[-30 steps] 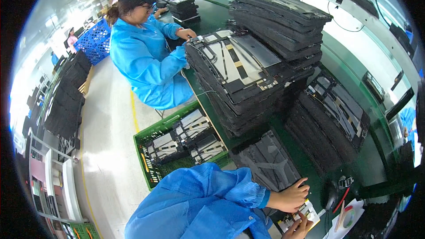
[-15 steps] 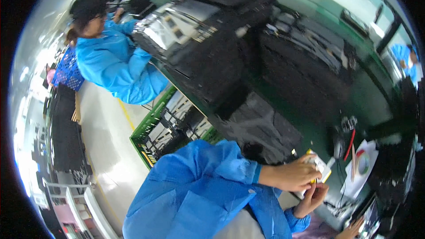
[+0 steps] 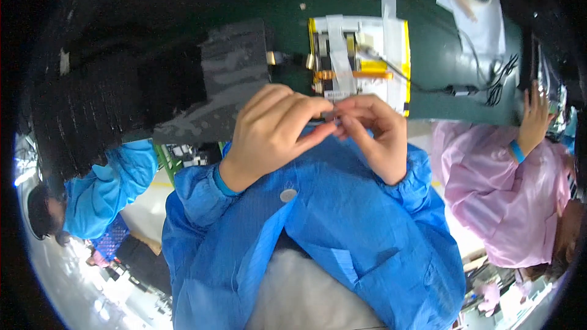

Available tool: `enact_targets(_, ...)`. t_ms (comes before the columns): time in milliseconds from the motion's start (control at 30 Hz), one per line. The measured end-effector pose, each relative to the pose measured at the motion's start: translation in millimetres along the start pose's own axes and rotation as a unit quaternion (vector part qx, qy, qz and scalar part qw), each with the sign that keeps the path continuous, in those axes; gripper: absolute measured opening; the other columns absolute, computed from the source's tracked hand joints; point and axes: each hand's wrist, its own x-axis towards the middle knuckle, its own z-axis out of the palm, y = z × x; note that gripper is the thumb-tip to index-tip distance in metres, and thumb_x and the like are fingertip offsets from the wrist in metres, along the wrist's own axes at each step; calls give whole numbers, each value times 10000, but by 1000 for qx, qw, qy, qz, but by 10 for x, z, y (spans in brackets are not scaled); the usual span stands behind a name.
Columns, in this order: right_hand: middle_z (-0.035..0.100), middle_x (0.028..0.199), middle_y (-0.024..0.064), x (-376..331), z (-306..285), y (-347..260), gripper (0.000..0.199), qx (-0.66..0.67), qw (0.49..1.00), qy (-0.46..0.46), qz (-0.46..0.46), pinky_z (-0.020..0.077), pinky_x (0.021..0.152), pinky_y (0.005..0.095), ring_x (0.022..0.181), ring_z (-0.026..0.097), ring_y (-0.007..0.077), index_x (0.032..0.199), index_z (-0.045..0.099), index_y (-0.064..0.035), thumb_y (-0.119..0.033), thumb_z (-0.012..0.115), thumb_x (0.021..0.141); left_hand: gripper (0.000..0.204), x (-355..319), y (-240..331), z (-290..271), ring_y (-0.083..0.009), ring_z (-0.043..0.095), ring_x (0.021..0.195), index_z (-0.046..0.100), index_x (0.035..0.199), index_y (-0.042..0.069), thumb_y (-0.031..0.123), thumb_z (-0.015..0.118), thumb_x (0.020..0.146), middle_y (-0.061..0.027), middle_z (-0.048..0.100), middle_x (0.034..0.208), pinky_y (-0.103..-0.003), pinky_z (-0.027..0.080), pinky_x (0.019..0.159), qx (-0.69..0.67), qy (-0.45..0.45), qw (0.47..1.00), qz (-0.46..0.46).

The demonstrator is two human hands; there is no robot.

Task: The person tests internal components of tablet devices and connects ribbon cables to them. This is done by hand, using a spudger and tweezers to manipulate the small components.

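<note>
Dark green matting covers the workbench (image 3: 428,55) beyond both hands, smooth and faintly glossy. Left hand (image 3: 275,131) and right hand (image 3: 373,134) meet fingertip to fingertip just in front of the person's chest, pinching between them something small and thin; it is too small and too hidden by the fingers to tell its shape or which way it runs. Both hands are curled in a fine pinch, neither flat nor fully clenched.

Just beyond the fingertips lies a flat rectangular assembly (image 3: 361,61), white and yellow at its edges, with strips of pale tape across it and an orange ribbon strip running crosswise; its long axis runs away from the hands. A thin black cable (image 3: 440,88) leaves it toward the right-hand side. Beyond the left hand sits a stack of dark ribbed trays (image 3: 153,85), matte and grey-black.

Blue coat sleeves (image 3: 202,189), of finely woven cloth with elastic cuffs, cover both forearms. To the right of the right hand, another person in a pink coat (image 3: 501,195) raises a hand (image 3: 535,116) to the bench edge. Left of the left hand, another person in a blue coat (image 3: 110,183) sits.
</note>
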Motion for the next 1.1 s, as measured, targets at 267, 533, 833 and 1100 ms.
enact_targets(267,681,863,123,85,61,-51,203,-127,985,76,-91,540,678,251,786,689,166,1031,559,30,52,603,835,173,45,34,96,-131,603,795,672,819,133,221,725,680,32,629,838,-415,414,950,139,70,986,52)
enact_targets(533,669,781,109,226,162,-12,304,-240,955,108,-138,517,617,249,704,675,145,1094,567,-18,43,646,806,165,173,-114,41,-160,565,981,627,727,136,195,738,620,27,612,950,-547,266,1073,135,23,991,-2)
enact_targets(833,629,755,105,285,73,-46,222,-324,927,116,-147,468,536,273,583,595,173,989,659,-29,51,651,782,188,198,-311,-7,-197,542,1072,645,732,182,196,785,607,46,630,1054,-581,163,1100,198,1,980,-20)
enact_targets(1100,610,731,116,334,118,23,231,-362,907,117,-180,476,563,316,609,603,236,980,664,-37,49,658,766,176,190,-341,33,-201,542,1079,625,707,174,186,775,616,41,634,1028,-596,165,1096,150,-3,988,-34)
